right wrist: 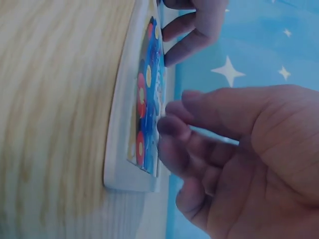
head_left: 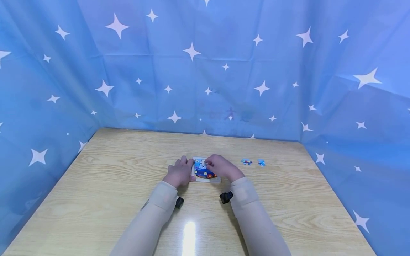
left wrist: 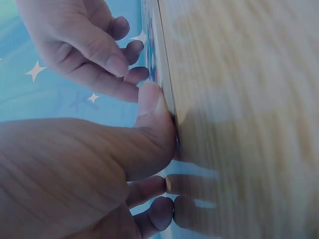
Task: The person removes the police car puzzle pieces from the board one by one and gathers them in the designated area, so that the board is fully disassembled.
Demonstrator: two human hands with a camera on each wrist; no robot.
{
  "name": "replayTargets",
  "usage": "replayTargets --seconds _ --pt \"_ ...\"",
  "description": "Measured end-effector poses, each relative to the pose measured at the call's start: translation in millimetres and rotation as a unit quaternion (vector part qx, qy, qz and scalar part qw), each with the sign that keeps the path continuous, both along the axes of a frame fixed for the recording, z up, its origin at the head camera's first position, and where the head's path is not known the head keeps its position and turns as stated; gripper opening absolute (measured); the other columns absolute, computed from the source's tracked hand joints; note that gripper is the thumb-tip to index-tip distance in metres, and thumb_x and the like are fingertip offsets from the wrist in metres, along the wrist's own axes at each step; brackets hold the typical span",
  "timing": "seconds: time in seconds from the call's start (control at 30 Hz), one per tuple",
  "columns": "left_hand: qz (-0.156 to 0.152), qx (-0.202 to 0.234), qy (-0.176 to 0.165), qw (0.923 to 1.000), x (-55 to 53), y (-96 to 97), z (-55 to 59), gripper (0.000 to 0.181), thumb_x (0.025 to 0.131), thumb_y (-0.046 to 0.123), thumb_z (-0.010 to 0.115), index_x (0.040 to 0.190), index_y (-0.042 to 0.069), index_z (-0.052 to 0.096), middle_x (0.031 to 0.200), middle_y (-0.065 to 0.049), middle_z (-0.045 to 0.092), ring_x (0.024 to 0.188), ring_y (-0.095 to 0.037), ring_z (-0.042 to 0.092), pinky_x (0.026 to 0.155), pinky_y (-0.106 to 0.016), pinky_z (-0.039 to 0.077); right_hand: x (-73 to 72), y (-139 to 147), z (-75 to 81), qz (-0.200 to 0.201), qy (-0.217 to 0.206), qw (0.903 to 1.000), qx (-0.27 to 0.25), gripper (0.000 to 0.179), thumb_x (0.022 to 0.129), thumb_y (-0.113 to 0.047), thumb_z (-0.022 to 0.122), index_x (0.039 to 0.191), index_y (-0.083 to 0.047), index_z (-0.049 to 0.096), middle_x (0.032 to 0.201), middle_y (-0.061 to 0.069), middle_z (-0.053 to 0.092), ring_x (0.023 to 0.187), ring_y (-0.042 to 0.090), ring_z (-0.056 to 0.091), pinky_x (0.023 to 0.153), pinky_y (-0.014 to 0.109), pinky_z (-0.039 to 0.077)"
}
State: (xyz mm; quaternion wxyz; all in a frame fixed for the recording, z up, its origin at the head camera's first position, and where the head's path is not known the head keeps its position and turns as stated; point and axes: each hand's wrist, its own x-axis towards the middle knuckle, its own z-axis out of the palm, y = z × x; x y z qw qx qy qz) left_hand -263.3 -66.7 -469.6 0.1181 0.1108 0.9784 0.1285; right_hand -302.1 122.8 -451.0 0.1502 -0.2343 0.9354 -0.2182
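A jigsaw puzzle (head_left: 201,170) of a blue cartoon car with red wheels lies flat on the table in a pale tray (right wrist: 117,164). My left hand (head_left: 180,173) holds the tray at its left side, with the thumb (left wrist: 155,112) against the tray's edge. In the right wrist view, left fingertips rest at the puzzle's far end. My right hand (head_left: 221,167) bends over the puzzle's upper right part, thumb and fingertips (right wrist: 172,127) close together right at its surface. I cannot tell whether a piece is between them.
Two loose puzzle pieces lie to the right of the tray, one multicoloured piece (head_left: 246,161) and one light-blue piece (head_left: 261,163). The wooden table (head_left: 112,185) ends at a blue curtain (head_left: 198,89) with white stars behind and on both sides.
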Motion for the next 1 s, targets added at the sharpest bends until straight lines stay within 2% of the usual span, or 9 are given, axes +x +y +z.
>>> replayTargets --seconds 0.1,0.3,0.43,0.63,0.83,1.0 --pt "-0.002 0.003 0.001 1.0000 -0.6 0.3 0.9 0.073 0.095 0.044 0.067 0.155 0.014 0.039 0.126 -0.012 0.043 0.108 -0.027 0.047 0.089 -0.052 0.043 0.2 -1 -1.4 -0.004 0.018 0.9998 0.012 0.028 0.104 -0.006 0.055 0.128 0.000 0.068 0.115 0.012 0.063 0.100 0.023 0.061 0.091 0.042 0.051" --pt "-0.002 0.006 -0.006 1.0000 -0.1 1.0 -0.2 0.076 0.094 0.044 0.067 0.156 0.013 0.037 0.129 -0.013 0.043 0.110 -0.027 0.046 0.091 -0.052 0.042 1.9 -5 -6.4 -0.010 0.011 0.9999 0.006 0.033 0.103 0.001 0.052 0.131 -0.005 0.067 0.119 0.010 0.058 0.105 0.022 0.055 0.095 0.042 0.048" --pt "-0.003 0.006 -0.006 1.0000 1.0 1.3 -1.1 0.077 0.094 0.044 0.067 0.156 0.012 0.036 0.129 -0.013 0.043 0.108 -0.027 0.046 0.091 -0.053 0.042 2.0 -7 -9.1 -0.008 0.011 0.9999 0.000 0.034 0.102 0.003 0.051 0.132 -0.004 0.067 0.118 0.009 0.058 0.104 0.022 0.055 0.094 0.041 0.049" --pt "-0.003 0.005 -0.006 1.0000 2.5 0.3 3.3 0.076 0.095 0.044 0.067 0.156 0.012 0.036 0.129 -0.013 0.043 0.108 -0.027 0.046 0.089 -0.052 0.042 -0.6 -8 -11.8 -0.004 0.016 0.9998 -0.012 0.034 0.102 0.003 0.050 0.130 -0.003 0.067 0.120 0.010 0.058 0.108 0.024 0.056 0.097 0.042 0.048" --pt "-0.006 0.002 -0.007 1.0000 2.2 0.0 4.5 0.074 0.094 0.044 0.068 0.154 0.011 0.039 0.123 -0.011 0.042 0.105 -0.026 0.045 0.087 -0.051 0.042 -1.5 -11 -14.7 -0.006 0.046 0.9989 -0.002 0.027 0.105 -0.004 0.051 0.126 -0.003 0.068 0.116 0.010 0.059 0.107 0.024 0.057 0.096 0.041 0.049" --pt "-0.009 0.003 -0.003 1.0000 2.2 0.1 5.1 0.073 0.093 0.044 0.068 0.151 0.009 0.041 0.122 -0.012 0.043 0.105 -0.027 0.045 0.086 -0.051 0.042 1.0 -15 -11.1 -0.016 0.068 0.9976 0.006 0.023 0.103 -0.003 0.054 0.120 -0.002 0.069 0.114 0.011 0.061 0.108 0.027 0.057 0.097 0.042 0.048"
